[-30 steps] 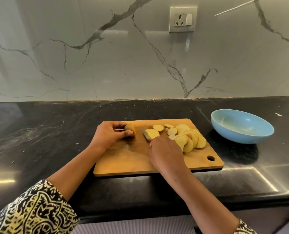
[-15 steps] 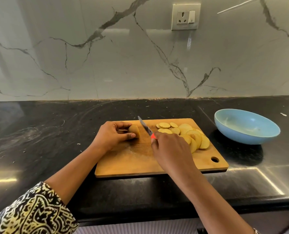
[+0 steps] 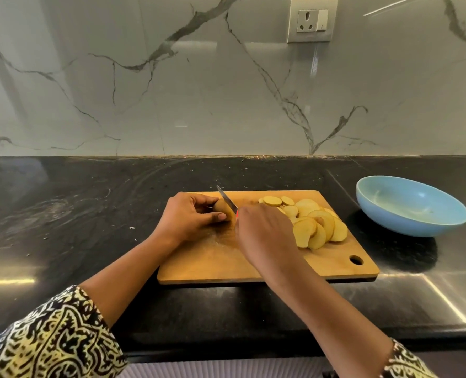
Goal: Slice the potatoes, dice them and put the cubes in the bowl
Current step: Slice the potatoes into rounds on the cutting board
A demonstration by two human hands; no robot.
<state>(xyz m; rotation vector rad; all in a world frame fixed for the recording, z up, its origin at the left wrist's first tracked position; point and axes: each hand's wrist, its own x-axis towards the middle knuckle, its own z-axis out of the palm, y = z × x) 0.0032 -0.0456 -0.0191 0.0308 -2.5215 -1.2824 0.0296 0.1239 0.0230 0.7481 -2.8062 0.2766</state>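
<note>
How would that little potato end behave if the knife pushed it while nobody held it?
The potato end looks small and rounded, so it would probably rock or roll on the cutting board; the left hand pinches it, likely for that reason. Its cut face is probably wet and slippery. Under the knife it seems firm, not floppy.

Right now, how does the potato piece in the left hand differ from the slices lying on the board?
The potato piece is a rounded chunk; the slices are flat discs. The potato piece is gripped by the left hand with the knife at it; the slices lie loose and overlapping. Both sit on the cutting board.
</note>
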